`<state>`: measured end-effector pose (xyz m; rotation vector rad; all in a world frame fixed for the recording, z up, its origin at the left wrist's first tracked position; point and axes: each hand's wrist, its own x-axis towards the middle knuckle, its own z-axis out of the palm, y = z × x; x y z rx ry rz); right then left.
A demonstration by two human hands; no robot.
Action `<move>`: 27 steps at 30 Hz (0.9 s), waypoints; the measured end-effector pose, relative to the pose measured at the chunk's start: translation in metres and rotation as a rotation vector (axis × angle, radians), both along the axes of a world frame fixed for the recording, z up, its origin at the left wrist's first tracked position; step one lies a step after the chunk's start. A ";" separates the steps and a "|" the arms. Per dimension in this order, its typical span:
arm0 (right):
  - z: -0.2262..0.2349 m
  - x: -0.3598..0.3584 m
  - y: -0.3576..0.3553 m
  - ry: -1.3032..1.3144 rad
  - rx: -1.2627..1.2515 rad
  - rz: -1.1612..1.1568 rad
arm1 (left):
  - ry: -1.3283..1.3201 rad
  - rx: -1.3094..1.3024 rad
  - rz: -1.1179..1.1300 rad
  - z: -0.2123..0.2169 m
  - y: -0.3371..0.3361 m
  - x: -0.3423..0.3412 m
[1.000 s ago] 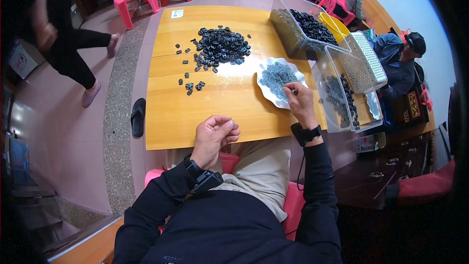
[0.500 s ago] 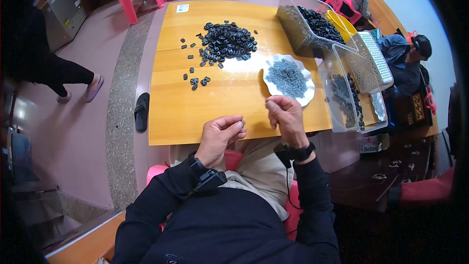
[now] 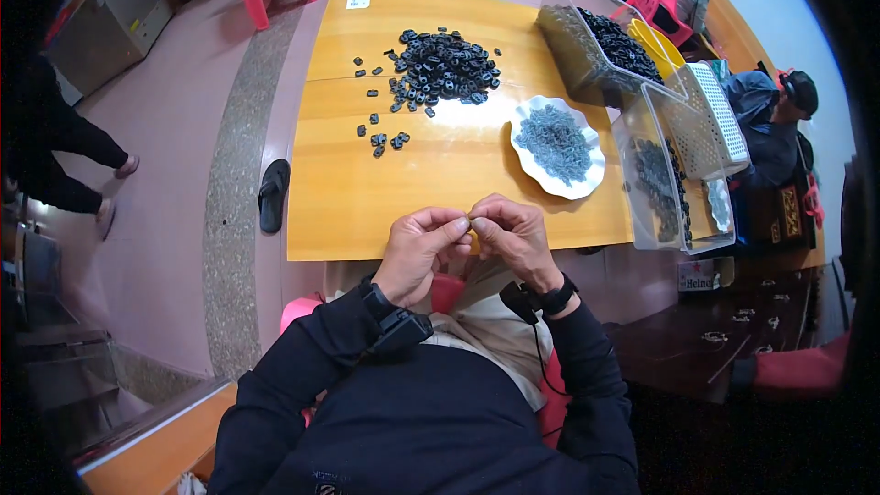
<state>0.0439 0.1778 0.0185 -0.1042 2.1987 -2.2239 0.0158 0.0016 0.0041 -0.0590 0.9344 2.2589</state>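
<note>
My left hand [image 3: 420, 247] and my right hand [image 3: 515, 236] meet fingertip to fingertip above the near edge of the wooden table [image 3: 357, 211]. Both are closed in a pinch. A tiny dark piece shows between the fingertips, too small and covered to name. To the right, beyond my right hand, a white scalloped dish [image 3: 525, 168] holds a heap of small grey-blue pieces [image 3: 555, 142]. Farther off lies a pile of small black plastic parts [image 3: 446, 66] with holes in them. Several more black parts [image 3: 379, 139] are scattered on its left and near sides.
Clear plastic bins [image 3: 568, 46] with black parts line the right side, beside a white perforated basket [image 3: 715, 124] and a yellow container [image 3: 655, 44]. A black slipper [image 3: 272, 195] is on the floor at left, where a person in dark trousers [image 3: 78, 151] walks. Another person [image 3: 770, 119] sits at right.
My right hand has come left and in from near the dish to meet my left hand. The view has shifted slightly. The walking person's legs have changed position.
</note>
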 end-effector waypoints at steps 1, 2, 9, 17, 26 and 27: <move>-0.001 0.000 0.000 -0.001 0.000 0.001 | -0.001 0.000 0.001 0.000 0.000 0.000; -0.001 0.000 -0.001 -0.017 -0.035 0.011 | -0.004 -0.003 0.012 0.002 0.000 -0.001; 0.000 0.002 -0.002 -0.120 -0.204 0.083 | -0.005 0.051 0.002 0.005 0.001 0.000; 0.006 0.004 0.001 -0.184 -0.282 0.134 | -0.014 0.083 -0.058 0.010 -0.001 0.000; 0.018 0.005 0.003 -0.130 -0.168 0.150 | 0.008 0.026 -0.063 0.010 -0.002 -0.002; 0.019 0.005 0.004 -0.128 -0.175 0.160 | 0.007 0.026 -0.069 0.011 -0.002 -0.002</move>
